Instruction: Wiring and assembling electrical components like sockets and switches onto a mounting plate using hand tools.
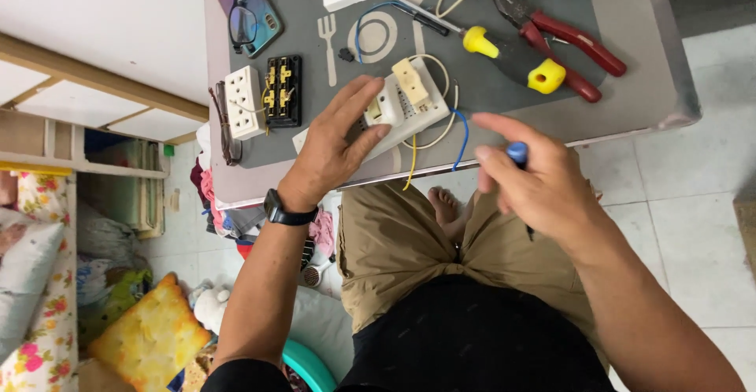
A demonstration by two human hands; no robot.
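Socket assembly (405, 102), a white perforated plate carrying a cream module and a white switch block, lies at the front edge of the grey worktop (630, 85), roughly mid-frame, with yellow, white and blue wires (459, 128) trailing loose from under it toward the person's lap. Working left to right: at the far left of the worktop sit a white three-outlet socket face (242, 101) and, just beside it, its black backing with exposed brass contacts (283, 90), both apart from the assembly and apparently not yet joined. Above them a phone with folded glasses (250, 8) on top. The left hand (335, 144) presses down on the assembly, fingers spread and flat over its left end, thumb along the near edge: steadying, not gripping. Behind it lie a yellow-handled screwdriver (472, 39) and red-handled pliers (567, 42), both untouched. The right hand (535, 179) hovers off the worktop edge, slightly blurred, fingers curled closed around a blue-capped tool (516, 153), likely a small screwdriver; tip not visible. Judgement: modules appear seated in the plate, but wires hang loose with free ends, so wiring looks incomplete; screws and closing of the housing seem outstanding.
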